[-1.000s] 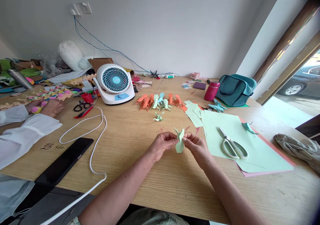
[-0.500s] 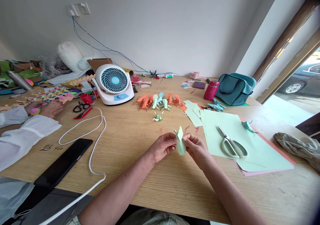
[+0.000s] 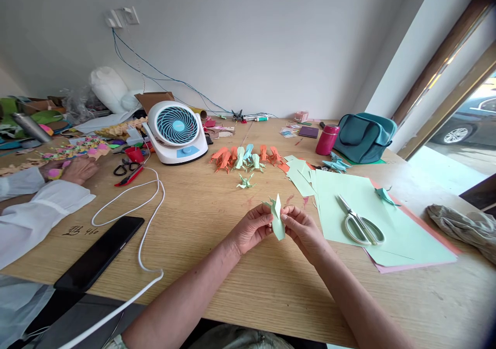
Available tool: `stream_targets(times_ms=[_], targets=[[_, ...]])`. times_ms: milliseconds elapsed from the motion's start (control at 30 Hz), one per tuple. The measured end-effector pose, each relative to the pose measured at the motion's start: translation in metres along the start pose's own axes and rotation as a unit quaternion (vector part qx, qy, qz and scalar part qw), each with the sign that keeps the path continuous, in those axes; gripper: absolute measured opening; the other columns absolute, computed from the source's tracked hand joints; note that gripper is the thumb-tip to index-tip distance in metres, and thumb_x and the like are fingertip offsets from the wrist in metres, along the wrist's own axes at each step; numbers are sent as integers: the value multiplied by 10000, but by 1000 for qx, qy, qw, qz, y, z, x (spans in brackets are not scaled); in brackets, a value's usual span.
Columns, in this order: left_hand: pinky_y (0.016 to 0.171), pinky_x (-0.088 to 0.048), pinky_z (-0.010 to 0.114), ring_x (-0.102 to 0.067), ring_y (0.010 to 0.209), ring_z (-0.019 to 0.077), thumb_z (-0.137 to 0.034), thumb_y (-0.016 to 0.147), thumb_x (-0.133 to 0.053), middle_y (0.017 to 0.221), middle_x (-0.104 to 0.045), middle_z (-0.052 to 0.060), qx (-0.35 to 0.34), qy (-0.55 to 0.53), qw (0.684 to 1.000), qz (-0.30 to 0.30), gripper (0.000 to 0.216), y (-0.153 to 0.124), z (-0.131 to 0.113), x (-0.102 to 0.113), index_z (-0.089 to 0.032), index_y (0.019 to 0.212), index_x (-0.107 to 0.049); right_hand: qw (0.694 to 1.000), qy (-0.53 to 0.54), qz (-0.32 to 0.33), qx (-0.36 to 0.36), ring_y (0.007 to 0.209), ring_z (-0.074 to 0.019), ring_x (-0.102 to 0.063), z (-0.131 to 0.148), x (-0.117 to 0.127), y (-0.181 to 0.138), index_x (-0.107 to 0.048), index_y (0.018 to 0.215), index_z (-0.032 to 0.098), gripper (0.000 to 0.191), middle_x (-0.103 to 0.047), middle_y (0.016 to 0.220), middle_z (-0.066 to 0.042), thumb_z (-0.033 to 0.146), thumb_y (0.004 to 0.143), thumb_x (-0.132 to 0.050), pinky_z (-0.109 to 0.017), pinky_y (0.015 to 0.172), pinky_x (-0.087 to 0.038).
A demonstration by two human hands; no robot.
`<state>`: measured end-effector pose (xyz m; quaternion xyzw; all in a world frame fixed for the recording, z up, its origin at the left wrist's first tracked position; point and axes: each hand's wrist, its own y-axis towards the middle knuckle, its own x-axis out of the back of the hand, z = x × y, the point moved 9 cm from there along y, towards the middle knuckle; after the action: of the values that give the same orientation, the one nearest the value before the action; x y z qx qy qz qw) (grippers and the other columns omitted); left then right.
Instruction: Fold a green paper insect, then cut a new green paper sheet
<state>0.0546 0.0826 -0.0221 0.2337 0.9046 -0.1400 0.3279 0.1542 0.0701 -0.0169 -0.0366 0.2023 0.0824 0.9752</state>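
Observation:
A pale green folded paper figure (image 3: 278, 226) is held upright above the table between my two hands. My left hand (image 3: 253, 227) pinches its left side with thumb and fingers. On its right side, my right hand (image 3: 302, 227) grips the paper between thumb and forefinger. Just beyond lies a finished-looking green paper figure (image 3: 245, 180) with thin legs. Behind it stands a row of orange, green and blue folded figures, among them an orange one (image 3: 222, 159). Green paper strips (image 3: 300, 177) lie to the right of that row.
Scissors (image 3: 360, 222) rest on large green sheets (image 3: 341, 189) at the right. A pink flask (image 3: 327, 139) and teal bag (image 3: 364, 137) stand behind. To the left are a fan (image 3: 176, 132), a white cable (image 3: 158, 209), a black phone (image 3: 99, 252) and another person's hand (image 3: 80, 170).
The green paper figure has turned and tilted slightly between my fingers, its upper flap now looking narrower. Both hands keep nearly the same place. The other person's hand has shifted a little.

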Motion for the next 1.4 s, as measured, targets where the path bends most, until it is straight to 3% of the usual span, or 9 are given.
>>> stream_targets(times_ms=[267, 500, 700, 833, 1000, 1067, 1167, 1267, 1400], targets=[[690, -453, 207, -606, 758, 91, -266, 608, -880, 996, -711, 19, -73, -3, 997, -28, 269, 2, -14, 6, -171, 767, -685, 991, -105, 8, 88, 813, -188, -609, 9, -7, -1, -610, 951, 248, 366, -658, 869, -20, 437, 705, -804, -329, 749, -492], [753, -454, 215, -601, 783, 93, -267, 636, -861, 963, -711, 16, -105, 33, 993, -39, 248, 1, -17, 7, -165, 758, -672, 913, -340, -72, 215, 793, -193, -612, 31, -10, -14, -604, 974, 252, 198, -676, 888, -26, 295, 810, -706, -356, 779, -491], [792, -467, 270, -623, 829, 146, -287, 639, -859, 803, -679, 8, -129, 73, 988, -52, 253, -1, -19, 5, -164, 735, -660, 892, -388, -83, 215, 843, -234, -671, 28, -11, -16, -620, 1081, 262, 293, -726, 968, -46, 287, 802, -704, -390, 801, -509], [810, -468, 264, -624, 840, 139, -268, 632, -865, 813, -683, 6, -140, 70, 986, -60, 253, -1, -20, 6, -164, 749, -666, 879, -415, -87, 218, 847, -233, -684, 28, -15, -16, -623, 1086, 267, 246, -731, 974, -42, 280, 842, -653, -385, 794, -516], [806, -464, 230, -625, 830, 108, -246, 655, -850, 887, -711, 5, -148, 37, 986, -63, 229, -1, -23, 10, -170, 768, -667, 874, -423, -98, 218, 906, -235, -658, 29, -12, -16, -577, 1182, 255, 386, -681, 1103, -73, 326, 816, -675, -379, 781, -530], [789, -458, 212, -622, 837, 97, -237, 666, -844, 938, -720, 7, -161, 32, 984, -67, 217, -2, -27, 10, -173, 776, -668, 880, -418, -115, 193, 796, -217, -644, 25, -4, -13, -560, 1183, 227, 430, -680, 983, -76, 376, 801, -688, -359, 701, -529], [780, -449, 202, -620, 850, 93, -227, 670, -841, 977, -727, 15, -173, 36, 982, -71, 209, -3, -30, 11, -175, 779, -671, 924, -346, -85, 139, 667, -187, -627, 13, 1, -6, -544, 1157, 220, 417, -659, 765, -20, 417, 813, -672, -319, 623, -506], [771, -450, 201, -622, 863, 98, -228, 677, -835, 993, -730, 23, -180, 40, 980, -73, 198, -2, -31, 11, -173, 781, -676, 963, -240, -54, 114, 707, -186, -654, 8, 0, -2, -535, 1089, 229, 382, -659, 728, 2, 432, 804, -689, -294, 623, -493], [739, -458, 182, -615, 794, 72, -217, 660, -849, 1008, -734, 21, -188, 16, 978, -89, 211, -3, -32, 15, -166, 767, -673, 983, -127, -85, 100, 678, -177, -675, 8, 5, 0, -533, 918, 227, 399, -668, 695, 20, 461, 709, -780, -297, 640, -506]])
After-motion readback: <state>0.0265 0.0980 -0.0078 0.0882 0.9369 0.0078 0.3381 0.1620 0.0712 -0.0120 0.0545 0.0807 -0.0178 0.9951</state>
